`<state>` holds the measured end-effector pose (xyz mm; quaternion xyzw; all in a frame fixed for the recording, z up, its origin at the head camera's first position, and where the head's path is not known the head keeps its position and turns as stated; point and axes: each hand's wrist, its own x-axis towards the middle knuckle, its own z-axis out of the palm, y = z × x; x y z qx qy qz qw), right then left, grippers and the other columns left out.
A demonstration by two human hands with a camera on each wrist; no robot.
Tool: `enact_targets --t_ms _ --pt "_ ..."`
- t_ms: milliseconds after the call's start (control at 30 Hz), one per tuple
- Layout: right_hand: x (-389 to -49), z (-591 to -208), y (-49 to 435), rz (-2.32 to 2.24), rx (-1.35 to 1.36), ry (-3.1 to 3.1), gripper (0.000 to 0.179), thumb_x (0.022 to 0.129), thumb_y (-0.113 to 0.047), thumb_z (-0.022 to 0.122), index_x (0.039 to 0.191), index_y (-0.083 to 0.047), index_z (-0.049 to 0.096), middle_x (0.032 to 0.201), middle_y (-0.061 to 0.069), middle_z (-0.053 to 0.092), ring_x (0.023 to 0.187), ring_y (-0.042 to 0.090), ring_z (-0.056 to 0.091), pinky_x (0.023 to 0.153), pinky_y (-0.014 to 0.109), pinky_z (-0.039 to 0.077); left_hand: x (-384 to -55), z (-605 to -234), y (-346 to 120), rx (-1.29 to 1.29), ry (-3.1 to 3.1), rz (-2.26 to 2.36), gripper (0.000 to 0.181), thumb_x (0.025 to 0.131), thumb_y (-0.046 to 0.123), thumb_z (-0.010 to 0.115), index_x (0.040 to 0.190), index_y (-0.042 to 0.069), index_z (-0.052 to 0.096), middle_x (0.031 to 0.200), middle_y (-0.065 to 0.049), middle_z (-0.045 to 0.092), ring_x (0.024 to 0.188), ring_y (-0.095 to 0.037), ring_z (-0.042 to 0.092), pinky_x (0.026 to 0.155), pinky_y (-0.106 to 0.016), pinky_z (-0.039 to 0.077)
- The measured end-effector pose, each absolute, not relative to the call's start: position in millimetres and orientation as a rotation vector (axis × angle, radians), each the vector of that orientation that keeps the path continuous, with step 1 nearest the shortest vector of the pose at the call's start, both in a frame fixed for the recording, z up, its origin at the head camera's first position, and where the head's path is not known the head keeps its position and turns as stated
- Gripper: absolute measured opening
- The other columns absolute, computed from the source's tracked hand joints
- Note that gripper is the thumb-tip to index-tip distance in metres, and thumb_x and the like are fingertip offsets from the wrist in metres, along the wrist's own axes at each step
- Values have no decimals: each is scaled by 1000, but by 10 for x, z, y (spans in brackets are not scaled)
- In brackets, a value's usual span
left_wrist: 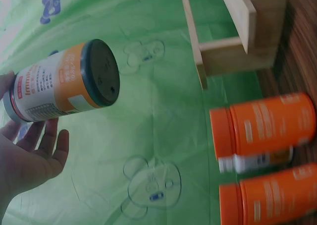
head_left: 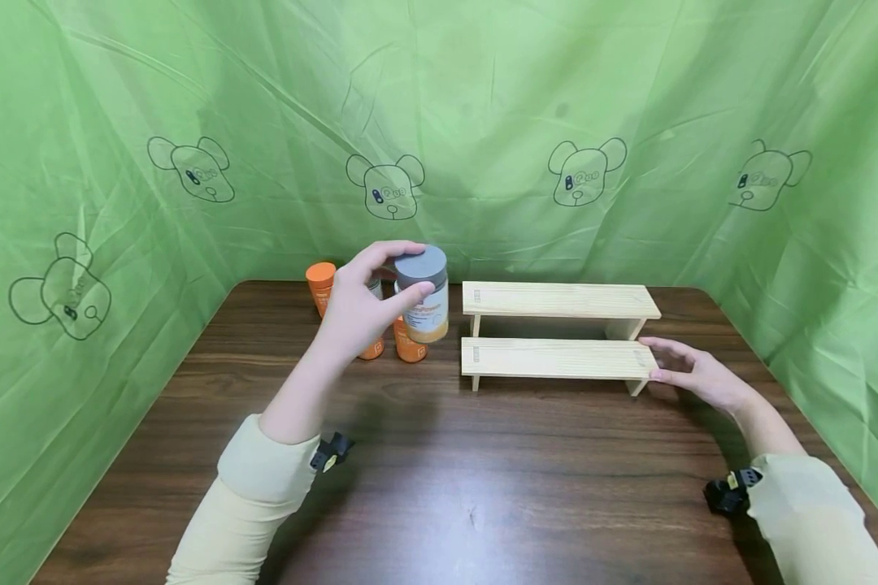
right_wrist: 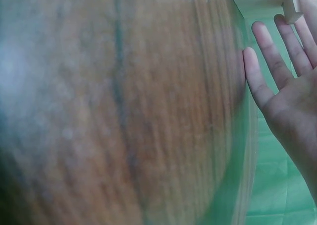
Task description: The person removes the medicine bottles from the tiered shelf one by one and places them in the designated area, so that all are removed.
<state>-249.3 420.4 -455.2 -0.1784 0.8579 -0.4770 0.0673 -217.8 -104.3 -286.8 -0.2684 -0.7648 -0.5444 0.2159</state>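
My left hand (head_left: 357, 302) grips a round supplement jar (head_left: 428, 313) by its grey lid, thumb and fingers on opposite sides. The jar has a white label with an orange band low down, and it is held up above the table; its dark base (left_wrist: 103, 72) shows in the left wrist view. On the right, my right hand (head_left: 702, 380) touches the end of the lower step of a two-step wooden shelf (head_left: 556, 357), thumb near the front corner. Its fingers (right_wrist: 271, 56) look spread and mostly straight in the right wrist view.
Several orange bottles (head_left: 411, 348) stand behind and below the left hand, partly hidden by it. A white-labelled container (left_wrist: 265, 159) is between two of them. The dark wooden table (head_left: 475, 471) is bordered by a green curtain (head_left: 483, 106) at back and sides.
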Motion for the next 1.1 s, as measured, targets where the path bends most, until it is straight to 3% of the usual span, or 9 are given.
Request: enact_targets --t_ms 200,400,533,700,833,1100 --pt "-2484 -4543 4202 -1446 -561 2572 58 92 -5 59 145 -4 34 125 -13 55 110 -4 53 85 13 46 -2160 -2884 -1284 -674 -2142 -1454 41 78 21 78 117 22 65 112 5 64 90 -13 59 81 -31 49" --pt "-2473 -4545 4207 -1444 -546 2590 57 92 -5 60 144 -6 36 125 -12 56 109 -3 53 84 13 46 -2153 -2916 -1491 -611 -2136 -1445 41 78 12 78 117 17 65 113 0 64 91 -13 59 83 -27 49" --pt "-2474 -4538 4214 -1427 -562 2595 58 92 -6 59 145 -5 34 126 -12 55 110 -4 52 84 13 45 -2090 -2885 -1588 -541 -2138 -1461 41 79 6 76 118 9 64 109 -3 64 87 -11 60 75 -20 50" --pt "-2470 -4532 4199 -1438 -550 2593 57 92 -6 59 144 -5 36 125 -11 56 109 -3 53 84 13 45 -2049 -2885 -1715 -487 -2148 -1406 40 79 6 75 117 4 63 102 0 63 77 -11 57 65 -21 47" --pt "-2472 -4522 4187 -1428 -562 2591 58 92 -7 59 145 -5 35 125 -12 56 109 -4 53 84 13 45 -2082 -2973 -1859 -439 -2180 -1357 40 80 8 75 118 5 63 106 -2 64 80 -11 59 69 -23 48" --pt "-2492 -4524 4193 -1429 -566 2585 57 92 -7 59 144 -4 35 124 -16 55 108 -5 53 84 13 46 -2215 -3191 -2134 -386 -2247 -1326 42 81 12 75 121 7 62 103 -1 62 84 -12 59 70 -16 47"
